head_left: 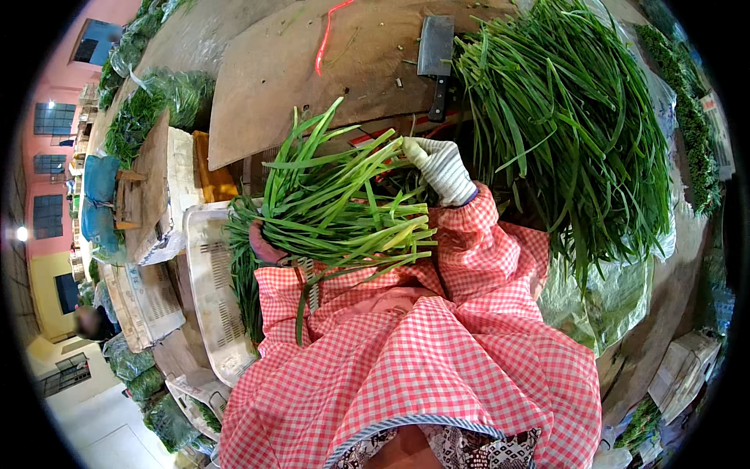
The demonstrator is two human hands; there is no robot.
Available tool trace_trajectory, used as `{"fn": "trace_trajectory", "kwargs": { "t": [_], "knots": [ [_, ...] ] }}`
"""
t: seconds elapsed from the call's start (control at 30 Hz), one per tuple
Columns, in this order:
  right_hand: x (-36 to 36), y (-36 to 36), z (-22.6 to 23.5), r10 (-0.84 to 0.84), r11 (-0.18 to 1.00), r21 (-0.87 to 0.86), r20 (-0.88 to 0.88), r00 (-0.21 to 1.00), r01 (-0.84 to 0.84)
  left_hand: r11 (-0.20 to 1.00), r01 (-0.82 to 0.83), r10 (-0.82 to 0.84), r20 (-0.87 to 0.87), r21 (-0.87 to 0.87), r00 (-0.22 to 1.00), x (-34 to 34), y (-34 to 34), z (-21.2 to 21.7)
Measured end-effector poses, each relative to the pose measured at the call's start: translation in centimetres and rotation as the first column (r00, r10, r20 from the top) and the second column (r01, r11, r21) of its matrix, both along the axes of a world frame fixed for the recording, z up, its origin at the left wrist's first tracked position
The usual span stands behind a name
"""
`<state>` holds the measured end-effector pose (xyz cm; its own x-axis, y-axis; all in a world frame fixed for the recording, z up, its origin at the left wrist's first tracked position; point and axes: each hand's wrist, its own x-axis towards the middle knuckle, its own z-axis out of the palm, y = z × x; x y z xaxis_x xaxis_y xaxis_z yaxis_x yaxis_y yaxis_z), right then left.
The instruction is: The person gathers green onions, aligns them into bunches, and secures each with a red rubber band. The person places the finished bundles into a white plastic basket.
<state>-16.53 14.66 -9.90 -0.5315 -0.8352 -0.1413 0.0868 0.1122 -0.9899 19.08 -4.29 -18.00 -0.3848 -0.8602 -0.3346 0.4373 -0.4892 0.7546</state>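
A loose bunch of long, flat green garlic chives (336,223) lies across in front of my chest, its pale cut ends pointing right. My left hand (266,244), in a dark pinkish covering, is closed around the leafy side; the leaves hide most of its fingers. On the other side my right hand (447,170), in a white and grey striped glove, pinches the pale ends of a few stalks between thumb and fingers. Some long leaves hang below my left hand. A big heap of the same chives (574,133) stands to the right of my right hand.
A cleaver (436,51) with a black handle lies on the brown board (266,98) ahead, beside a red strip (322,48). At my left is a white slotted plastic crate (205,273). Clear plastic sheeting (613,301) hangs under the heap. Bagged greens (183,94) lie far left.
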Motion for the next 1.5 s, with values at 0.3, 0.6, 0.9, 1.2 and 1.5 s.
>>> {"fn": "trace_trajectory", "kwargs": {
  "t": [0.3, 0.6, 0.9, 1.2, 1.5],
  "knots": [
    [-0.2, 0.7, 1.9, -0.263, 0.963, 0.007, 0.221, 0.939, 0.268, 0.994, -0.109, 0.109, 0.014, -0.005, 0.994, -1.3, 1.4, 1.2],
    [-0.6, 0.9, 0.9, 0.182, 0.983, 0.044, -0.264, 0.947, -0.176, 0.998, -0.061, 0.061, -0.007, -0.012, 0.998, -2.1, 1.8, 2.5],
    [0.8, -3.3, -1.2, 0.212, 0.968, -0.033, -0.424, 0.881, -0.249, 0.996, -0.068, 0.068, 0.016, 0.052, 0.998, -3.5, 2.9, 5.1],
    [1.0, -2.0, -4.0, -0.028, 0.976, -0.216, -0.133, 0.991, -0.001, 0.996, -0.088, 0.088, -0.019, -0.008, 0.996, -2.7, 2.7, 5.9],
    [-1.1, -1.7, -5.8, -0.01, 0.997, 0.072, -0.245, 0.969, 0.029, 1.0, 0.017, -0.019, -0.119, -0.016, 0.993, -3.4, 4.5, 8.0]
  ]
}}
